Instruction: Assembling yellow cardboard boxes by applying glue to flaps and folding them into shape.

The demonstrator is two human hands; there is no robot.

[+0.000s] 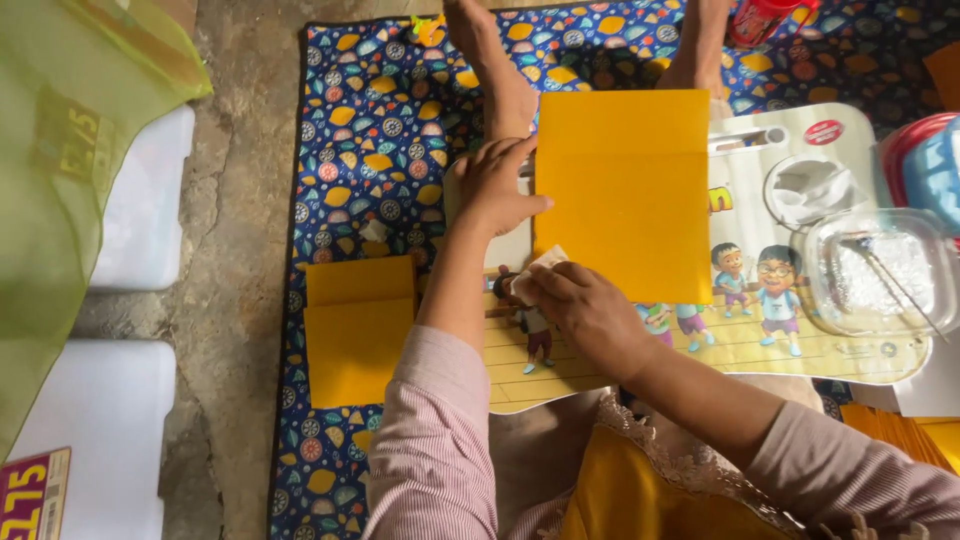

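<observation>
A yellow paper envelope (625, 195) lies flat on a cartoon-printed lap board (800, 340). My left hand (492, 185) presses on the envelope's left edge with fingers spread. Just below the envelope's lower left corner, my right hand (580, 310) pinches a small crumpled white cloth or tissue (535, 272) against the board.
A stack of yellow envelopes (358, 325) lies left on the patterned blue mat (370, 130). A clear plastic container (880, 270) with white paste and a stick sits right, beside a red-and-blue tub (925, 160). Bare feet (500, 70) rest beyond. White boxes (120, 420) stand far left.
</observation>
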